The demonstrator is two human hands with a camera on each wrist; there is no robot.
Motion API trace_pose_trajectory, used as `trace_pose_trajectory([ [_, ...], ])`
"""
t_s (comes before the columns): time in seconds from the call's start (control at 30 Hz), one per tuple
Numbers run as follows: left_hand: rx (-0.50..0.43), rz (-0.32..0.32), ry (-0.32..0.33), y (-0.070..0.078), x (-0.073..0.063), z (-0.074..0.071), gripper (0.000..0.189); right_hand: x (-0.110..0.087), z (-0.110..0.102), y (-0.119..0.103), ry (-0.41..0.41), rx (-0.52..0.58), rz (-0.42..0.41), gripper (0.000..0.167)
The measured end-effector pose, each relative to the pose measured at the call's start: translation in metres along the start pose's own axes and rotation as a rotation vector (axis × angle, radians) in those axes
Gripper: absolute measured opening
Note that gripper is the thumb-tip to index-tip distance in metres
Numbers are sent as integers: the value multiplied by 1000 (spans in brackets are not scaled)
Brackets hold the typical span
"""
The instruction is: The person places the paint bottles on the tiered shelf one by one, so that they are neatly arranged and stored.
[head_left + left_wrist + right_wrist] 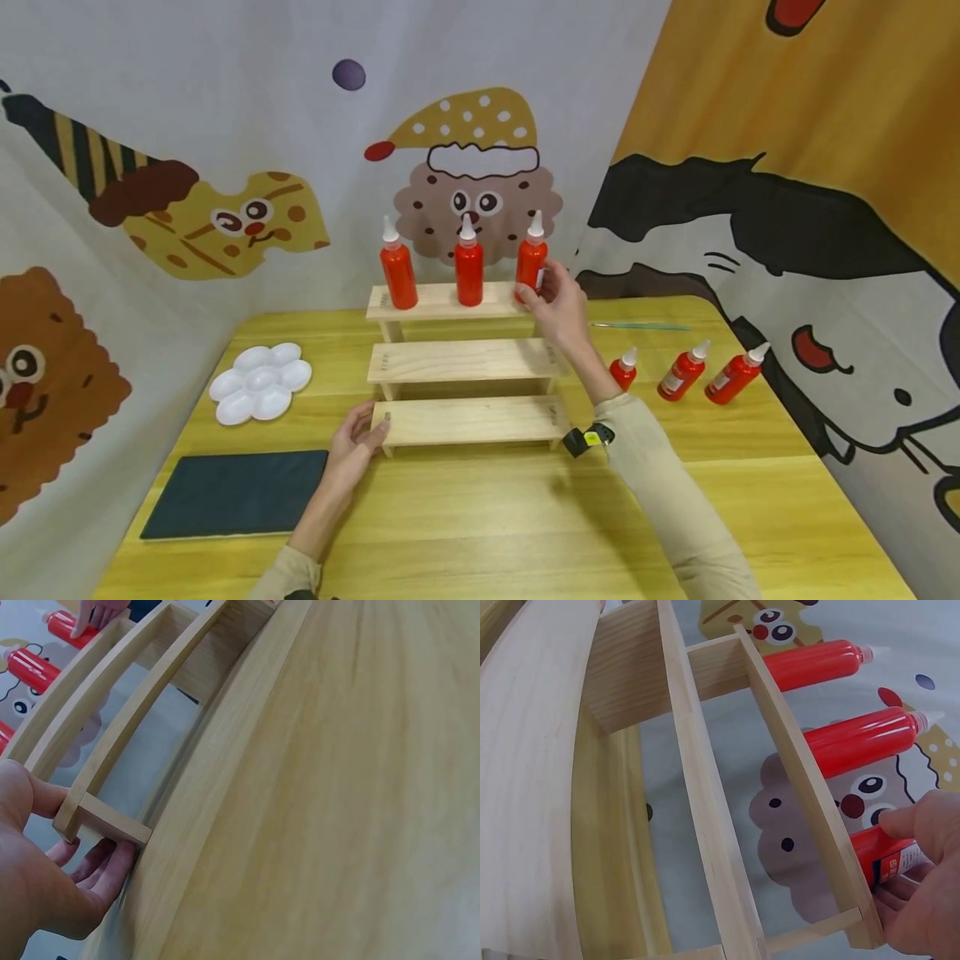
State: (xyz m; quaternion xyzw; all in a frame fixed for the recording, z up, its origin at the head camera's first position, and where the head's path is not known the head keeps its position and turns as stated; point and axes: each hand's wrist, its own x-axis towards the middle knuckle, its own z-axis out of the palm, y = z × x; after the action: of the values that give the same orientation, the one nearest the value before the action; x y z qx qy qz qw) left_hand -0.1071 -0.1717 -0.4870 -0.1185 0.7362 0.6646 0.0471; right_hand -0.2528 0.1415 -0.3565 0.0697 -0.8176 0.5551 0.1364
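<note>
A three-tier wooden stepped rack (465, 360) stands mid-table. Along its top tier are three red paint bottles with white nozzle tips: one on the left (399, 271), one in the middle (469, 267), and one at the right end (531, 254). My right hand (558, 304) grips that right-end bottle low on its body, thumb in front and fingers behind, as the right wrist view shows. Down at the lowest tier, my left hand (352, 446) holds the left end; in the left wrist view its thumb lies at the board and the fingers curl against the side leg (112, 819).
Three more red bottles (681, 375) stand on the table right of the rack, one partly behind my right forearm. Behind them lies a thin brush (641, 327). On the left are a white flower-shaped palette (261, 382) and a dark rectangular board (236, 493). A printed curtain (262, 100) hangs behind.
</note>
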Motion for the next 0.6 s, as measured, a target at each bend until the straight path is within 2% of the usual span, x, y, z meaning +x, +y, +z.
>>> trace_pose_trajectory([
  [0.23, -7, 8, 4, -1, 0, 4, 56, -3, -6, 3, 3, 26, -33, 55],
  [0.6, -2, -3, 10, -4, 1, -1, 56, -26, -45, -8, 112, 35, -163, 51],
])
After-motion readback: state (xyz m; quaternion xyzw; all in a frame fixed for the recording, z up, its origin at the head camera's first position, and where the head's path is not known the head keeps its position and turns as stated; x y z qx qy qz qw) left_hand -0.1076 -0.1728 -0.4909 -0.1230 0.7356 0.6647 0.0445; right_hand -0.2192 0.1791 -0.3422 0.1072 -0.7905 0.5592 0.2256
